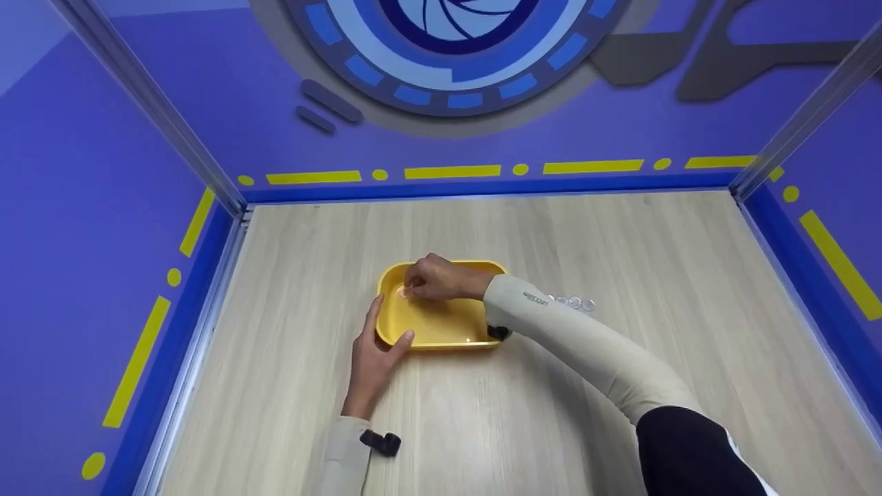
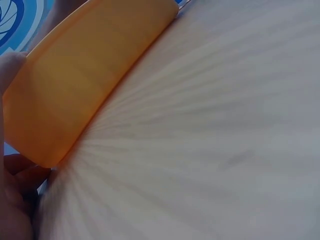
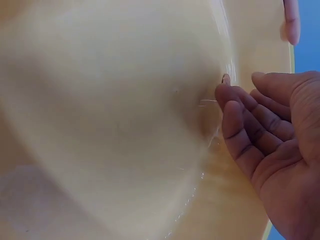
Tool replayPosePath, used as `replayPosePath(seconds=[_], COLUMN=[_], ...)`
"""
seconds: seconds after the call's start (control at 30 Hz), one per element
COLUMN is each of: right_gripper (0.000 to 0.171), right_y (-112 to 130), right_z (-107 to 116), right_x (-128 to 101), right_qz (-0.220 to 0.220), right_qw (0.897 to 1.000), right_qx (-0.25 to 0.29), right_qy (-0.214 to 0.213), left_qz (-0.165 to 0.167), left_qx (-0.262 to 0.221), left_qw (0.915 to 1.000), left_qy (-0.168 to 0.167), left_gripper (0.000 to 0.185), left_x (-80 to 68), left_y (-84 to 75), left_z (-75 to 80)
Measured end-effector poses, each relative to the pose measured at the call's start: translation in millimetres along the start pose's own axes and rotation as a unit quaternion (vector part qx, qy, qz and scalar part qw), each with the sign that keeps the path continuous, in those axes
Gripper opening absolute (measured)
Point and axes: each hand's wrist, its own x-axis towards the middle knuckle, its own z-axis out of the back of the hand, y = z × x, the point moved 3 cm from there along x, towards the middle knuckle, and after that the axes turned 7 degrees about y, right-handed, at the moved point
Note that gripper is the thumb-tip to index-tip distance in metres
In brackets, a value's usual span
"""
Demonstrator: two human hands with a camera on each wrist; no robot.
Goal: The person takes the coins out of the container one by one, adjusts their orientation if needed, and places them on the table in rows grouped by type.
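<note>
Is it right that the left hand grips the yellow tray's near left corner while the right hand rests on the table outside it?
Not quite. The left hand does grip the tray, but the right hand is inside it, fingertips on the tray floor; the head view shows it.

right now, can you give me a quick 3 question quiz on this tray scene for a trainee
1. True or false: the left hand grips the near left corner of the yellow tray.
2. Where are the right hand's fingers?
A. flat on the bare table
B. inside the tray at its far left part
C. on the clear discs
3. Fill in: the small clear discs lie on the wooden table, to the ____ of the tray.

Key
1. True; thumb on the rim, fingers along the left side.
2. B; they seem to pinch a small clear piece, too blurred to name.
3. Right, just beyond the right sleeve.
</note>
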Motion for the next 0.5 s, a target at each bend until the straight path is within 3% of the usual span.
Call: replayPosePath(seconds=[0.27, 0.5], right_gripper=[0.019, 0.021], right_y=[-1.6, -2.8], right_z=[-5.4, -9.9], right_x=[2.7, 5.6], right_qz=[-0.012, 0.004], right_qw=[0.999, 0.998], right_qx=[-0.012, 0.027], right_qy=[0.034, 0.051], left_qz=[0.0, 0.002], left_qx=[-0.009, -0.006], left_qw=[0.9999, 1.0], left_qy=[-0.006, -0.003], left_gripper=[0.096, 0.096], left_x=[0.8, 0.3], left_y=[0.9, 2.2], left_z=[0.4, -0.1])
